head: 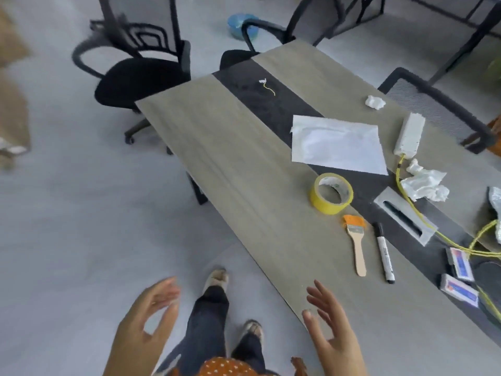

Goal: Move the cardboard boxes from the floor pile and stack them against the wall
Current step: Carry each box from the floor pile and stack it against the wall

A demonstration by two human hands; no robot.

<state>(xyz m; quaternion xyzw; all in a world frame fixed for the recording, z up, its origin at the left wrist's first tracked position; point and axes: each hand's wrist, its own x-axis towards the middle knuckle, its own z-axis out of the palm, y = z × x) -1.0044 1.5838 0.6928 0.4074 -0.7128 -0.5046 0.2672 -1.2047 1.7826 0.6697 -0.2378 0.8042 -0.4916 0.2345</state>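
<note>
Head view: the left hand (pixel 147 318) and right hand (pixel 329 324) are raised with fingers loose, grasping nothing, beside a table (pixel 217 137). Blurred cardboard boxes (pixel 12 104) lie at the far left on the floor (pixel 67 213).

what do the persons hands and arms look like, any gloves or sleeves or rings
Both the left hand and the right hand are bare: no gloves, rings or watch show. The forearms are bare to the bottom edge of the picture, so no sleeves are in view. Between them shows an orange garment with white dots, above dark trousers and light shoes.
</note>
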